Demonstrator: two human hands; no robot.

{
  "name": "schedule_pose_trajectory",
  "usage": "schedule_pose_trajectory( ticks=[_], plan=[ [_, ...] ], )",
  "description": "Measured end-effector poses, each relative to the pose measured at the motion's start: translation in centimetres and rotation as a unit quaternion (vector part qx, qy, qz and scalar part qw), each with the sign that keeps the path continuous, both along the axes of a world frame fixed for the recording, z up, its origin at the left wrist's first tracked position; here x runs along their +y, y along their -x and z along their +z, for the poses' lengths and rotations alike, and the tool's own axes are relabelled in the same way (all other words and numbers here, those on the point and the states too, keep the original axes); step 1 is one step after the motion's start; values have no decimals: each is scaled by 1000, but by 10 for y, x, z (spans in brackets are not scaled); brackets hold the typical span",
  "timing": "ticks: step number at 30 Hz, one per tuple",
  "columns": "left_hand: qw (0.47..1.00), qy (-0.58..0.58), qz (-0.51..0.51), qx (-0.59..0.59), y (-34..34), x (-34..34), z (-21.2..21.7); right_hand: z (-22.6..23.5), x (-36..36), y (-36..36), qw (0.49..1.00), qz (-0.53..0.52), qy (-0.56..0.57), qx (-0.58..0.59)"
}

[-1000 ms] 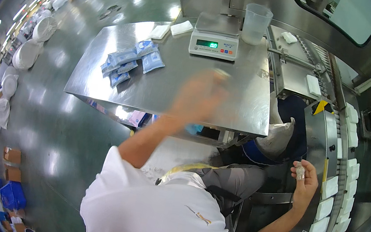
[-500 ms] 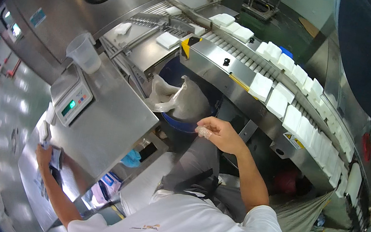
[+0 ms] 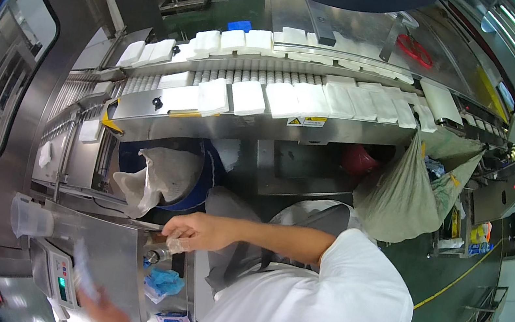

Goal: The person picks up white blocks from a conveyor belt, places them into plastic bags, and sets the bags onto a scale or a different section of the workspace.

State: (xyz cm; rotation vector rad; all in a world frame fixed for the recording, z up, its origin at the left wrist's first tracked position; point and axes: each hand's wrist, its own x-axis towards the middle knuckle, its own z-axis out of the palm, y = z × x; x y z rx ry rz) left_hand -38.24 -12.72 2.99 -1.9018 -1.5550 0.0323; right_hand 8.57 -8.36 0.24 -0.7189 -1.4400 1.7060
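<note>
My right hand point(image 3: 198, 230) reaches left over the shelf opening of the steel table, its fingers closed on a crumpled piece of clear plastic film point(image 3: 176, 244). Just beneath it is a small shiny metallic object point(image 3: 157, 255) that I cannot make out. At the lower left my left hand point(image 3: 98, 304) is smeared by motion over the steel table point(image 3: 110, 246). A pale streak point(image 3: 82, 265) shows at its fingers; what it is stays unclear. Beside that hand stands a digital scale point(image 3: 53, 277) with a lit green display. Past the scale is a clear plastic measuring jug point(image 3: 31, 218).
Beyond my arms a roller conveyor point(image 3: 236, 77) carries rows of white folded pads point(image 3: 282, 100). A blue bin point(image 3: 202, 183) with a whitish plastic bag point(image 3: 166, 174) stands below it. A blue crumpled item point(image 3: 165, 282) lies in the shelf. A greenish cloth sack point(image 3: 404, 195) hangs right.
The view has swung to the right. My right hand has moved from near the bin to the table's shelf, still with the film. My left hand has moved from the table's side to beside the scale.
</note>
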Motion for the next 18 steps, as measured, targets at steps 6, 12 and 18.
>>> schedule_pose_trajectory(
  ticks=[6,12,18],
  plan=[
    [797,268,-341,-420,-305,51,6,-1,-19,-24,973,-171,154,-30],
    [525,421,-328,-663,-352,62,-9,-17,-49,-74,940,-298,152,63],
    [245,608,-138,-742,-391,89,-42,-13,-45,-108,936,-331,97,-65]
  ],
)
